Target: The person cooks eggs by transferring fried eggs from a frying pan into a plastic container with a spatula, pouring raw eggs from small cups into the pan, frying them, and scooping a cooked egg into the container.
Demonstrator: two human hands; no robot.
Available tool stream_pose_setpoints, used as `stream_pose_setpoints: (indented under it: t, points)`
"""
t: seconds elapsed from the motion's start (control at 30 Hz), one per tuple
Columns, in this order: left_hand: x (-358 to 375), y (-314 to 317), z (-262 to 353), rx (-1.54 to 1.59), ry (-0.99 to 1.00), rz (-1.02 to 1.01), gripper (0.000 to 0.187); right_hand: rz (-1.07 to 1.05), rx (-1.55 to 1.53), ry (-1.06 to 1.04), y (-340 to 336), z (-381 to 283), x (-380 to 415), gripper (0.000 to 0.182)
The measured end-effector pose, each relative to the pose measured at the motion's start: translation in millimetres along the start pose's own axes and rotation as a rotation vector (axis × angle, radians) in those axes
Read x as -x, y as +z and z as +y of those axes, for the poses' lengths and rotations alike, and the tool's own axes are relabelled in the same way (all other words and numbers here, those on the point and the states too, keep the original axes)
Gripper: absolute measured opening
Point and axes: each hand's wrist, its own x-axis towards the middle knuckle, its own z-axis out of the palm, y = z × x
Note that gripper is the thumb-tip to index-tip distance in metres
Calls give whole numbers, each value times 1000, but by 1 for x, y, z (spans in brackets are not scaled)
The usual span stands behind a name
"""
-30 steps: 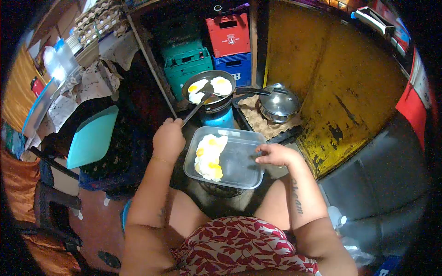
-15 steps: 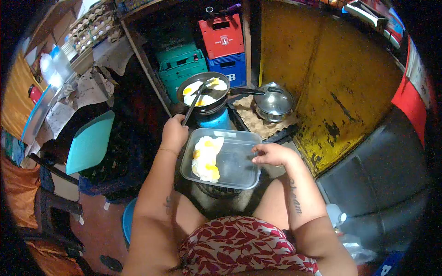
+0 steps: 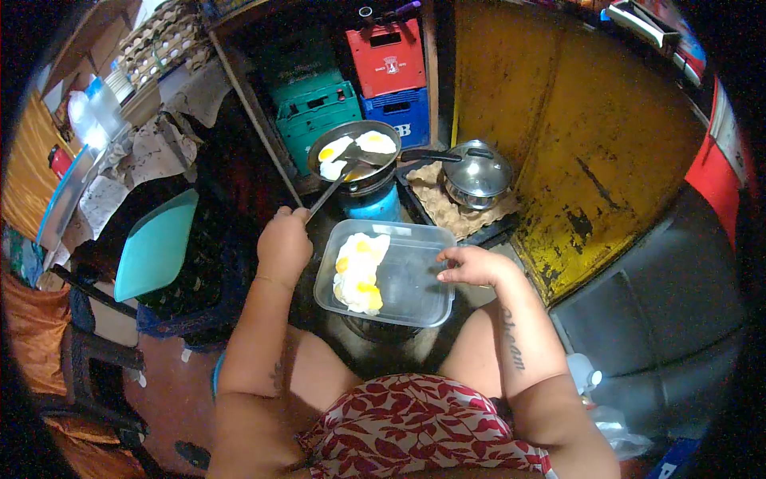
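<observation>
My left hand is closed round the handle of a spatula, whose dark blade reaches into the frying pan. Inside the pan, one fried egg lies at the right and more egg at the left, beside the blade. In front of me is a clear plastic container with several fried eggs piled along its left side. The fingers of my right hand are bent over the container's right rim and grip it.
The pan sits on a burner above a blue cylinder. Right of it stands a lidded metal pot on brown cardboard. Stacked crates are behind. A turquoise lid is at left, with egg trays farther back.
My left hand has drawn back down and left with the spatula, whose blade sits lower in the pan. The eggs in the pan now lie more apart. My right hand stays at the rim.
</observation>
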Motion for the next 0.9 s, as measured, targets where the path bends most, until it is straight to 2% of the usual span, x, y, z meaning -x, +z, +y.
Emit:
stream_pose_setpoints:
  t: [0.13,0.23,0.47,0.57,0.7,0.8,0.87,0.9]
  points:
    - [-9,11,5,9,17,6,28,6,35,5,-2,-4,2,54]
    - [-21,36,3,248,-59,92,28,-15,22,30,-2,-9,2,55]
    - [-5,9,5,171,-53,101,29,15,-10,22,-5,-10,13,53]
    - [1,-6,1,-23,22,44,31,11,-37,6,-9,-9,18,52]
    - [-11,-2,8,-22,7,6,28,26,-58,-3,-7,0,13,53]
    - [-28,30,4,89,-18,61,25,19,-47,-13,2,4,5,53]
    - [-35,31,11,156,-46,181,24,20,-41,-2,1,2,4,53]
    - [-34,30,9,165,-55,158,23,14,-29,2,1,0,5,53]
